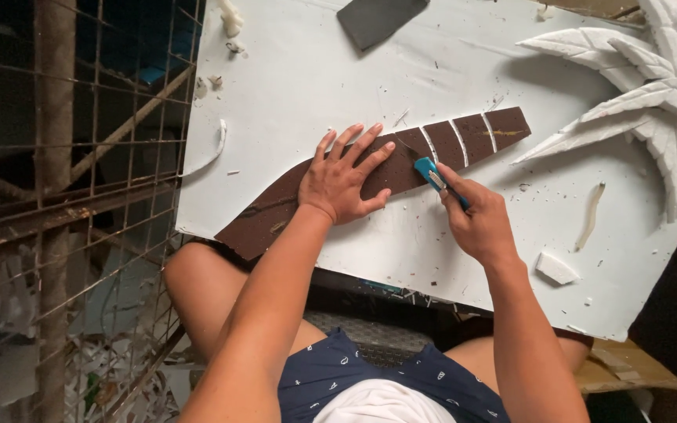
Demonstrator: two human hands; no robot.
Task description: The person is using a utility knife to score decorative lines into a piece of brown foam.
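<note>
A long curved brown strip [476,137], shaped like a palm trunk with white cut grooves across its right end, lies on a white foam board [299,94]. My left hand [342,180] presses flat on the strip's middle, fingers spread. My right hand [476,223] grips a blue utility knife [435,177], its tip touching the strip just right of my left fingers.
Carved white foam palm leaves [652,86] lie at the upper right. A dark grey piece [378,17] sits at the top edge. Foam scraps [555,268] and curls [590,215] are scattered on the board. A rusty wire mesh [80,196] stands at left. My knees are under the board.
</note>
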